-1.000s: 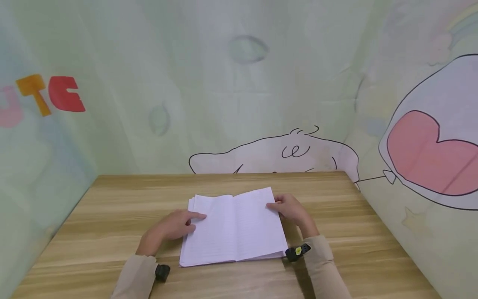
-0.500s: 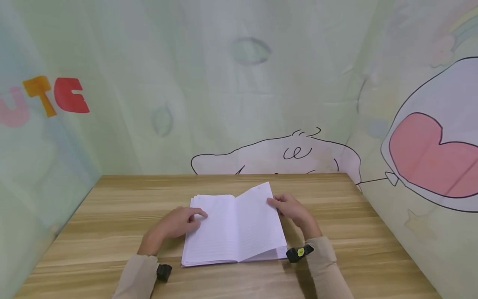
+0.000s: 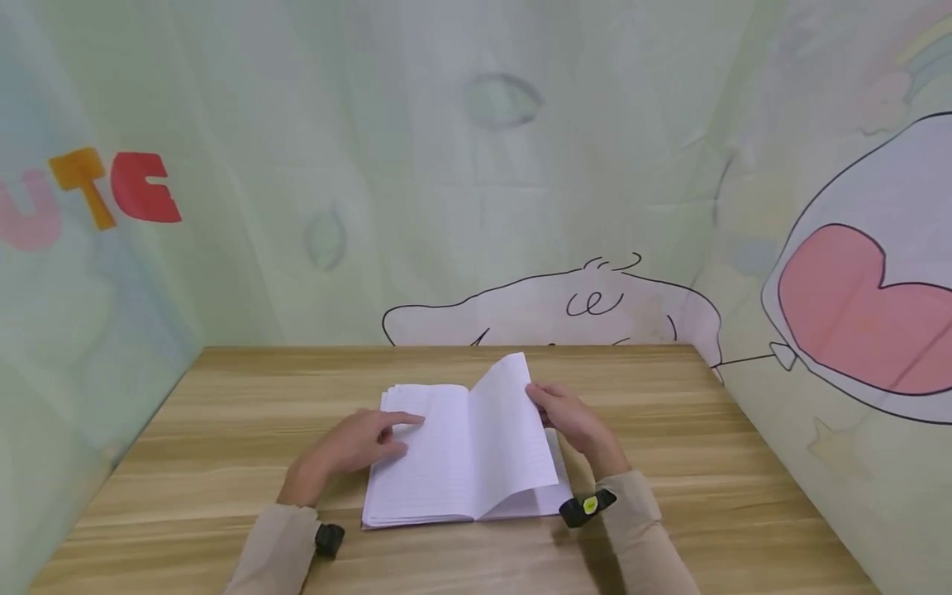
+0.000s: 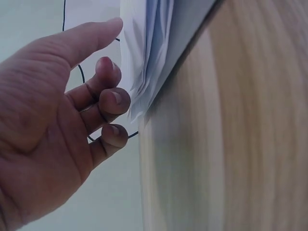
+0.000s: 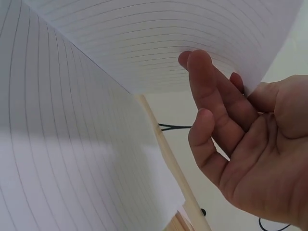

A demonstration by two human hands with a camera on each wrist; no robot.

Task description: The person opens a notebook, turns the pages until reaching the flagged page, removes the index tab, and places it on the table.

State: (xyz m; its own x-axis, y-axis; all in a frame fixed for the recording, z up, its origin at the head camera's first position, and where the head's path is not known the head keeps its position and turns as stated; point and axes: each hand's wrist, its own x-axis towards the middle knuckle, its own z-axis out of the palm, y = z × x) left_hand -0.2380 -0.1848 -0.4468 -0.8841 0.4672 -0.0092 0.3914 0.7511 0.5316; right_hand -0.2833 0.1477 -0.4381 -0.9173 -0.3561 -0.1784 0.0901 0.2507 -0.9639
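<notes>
An opened notebook (image 3: pixel 420 471) with lined white pages lies on the wooden table. My right hand (image 3: pixel 568 417) pinches the outer edge of a right-hand page (image 3: pixel 509 438), which is lifted and bowed upward. From below, the right wrist view shows the raised lined page (image 5: pixel 144 43) between the thumb and fingers of my right hand (image 5: pixel 250 130). My left hand (image 3: pixel 364 442) is at the notebook's left edge, its index finger stretched over the left page. In the left wrist view, my left hand (image 4: pixel 62 106) has loosely bent fingers beside the notebook's page edges (image 4: pixel 149 48).
The wooden table (image 3: pixel 245 405) extends around the notebook. A pale printed curtain (image 3: pixel 297 165) hangs behind it, and a balloon drawing (image 3: pixel 855 306) is on the right side. Black wrist cameras sit at both cuffs, the right one (image 3: pixel 586 507) close to the notebook's lower right corner.
The right-hand page has risen and curved toward the left, uncovering more of the sheet beneath. My right hand has moved slightly left with it. My left index finger has straightened over the left page.
</notes>
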